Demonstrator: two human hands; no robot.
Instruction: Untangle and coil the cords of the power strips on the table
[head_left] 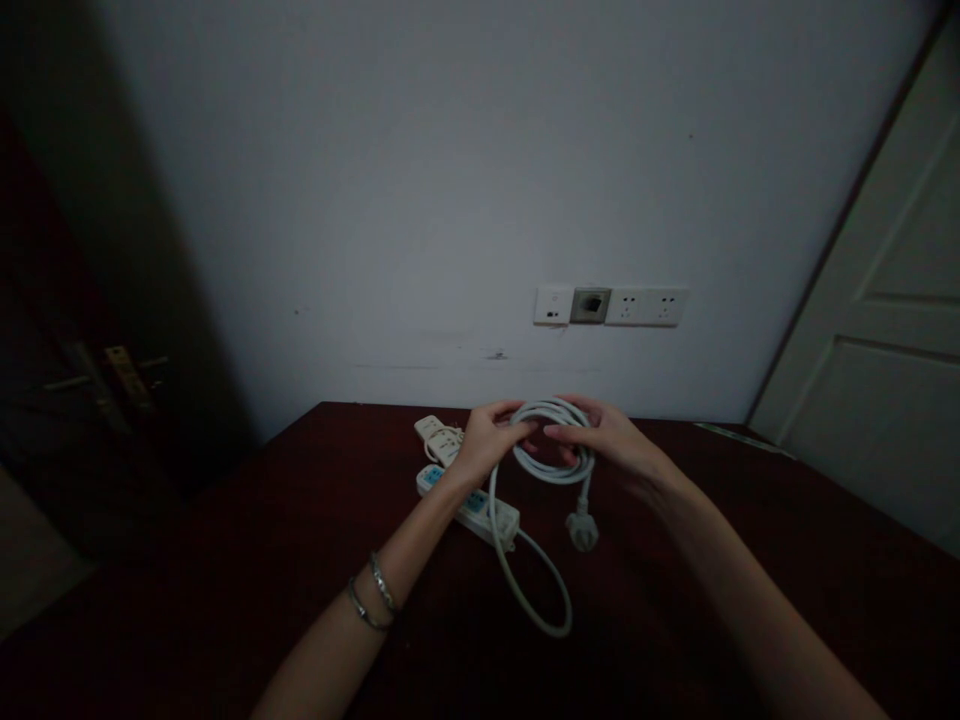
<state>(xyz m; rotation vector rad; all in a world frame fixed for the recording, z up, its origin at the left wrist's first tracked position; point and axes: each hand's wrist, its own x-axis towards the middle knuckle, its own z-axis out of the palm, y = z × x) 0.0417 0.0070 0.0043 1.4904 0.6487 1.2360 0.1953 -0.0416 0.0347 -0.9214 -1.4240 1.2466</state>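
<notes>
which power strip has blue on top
The nearer power strip, partly hidden by the left forearm; its socket panels are blue, whereas the farther strip looks off-white.

White sockets point(647, 307) on a pale wall point(420, 200) above a dark red table point(262, 500), panelled door point(892, 390) at right.

It's dim in here, and the plain pale wall point(390, 180) facing me looks bluish grey, with a few scuff marks point(496, 356) low down. A row of white socket plates point(645, 307) runs along it, broken by one darker grey plate point(590, 305). Against the wall stands a dark red table point(247, 560). Over to my right is a pale panelled door point(900, 260); to my left, deep in shadow, a dark door point(45, 300) with a brassy lock plate point(127, 375)
</notes>
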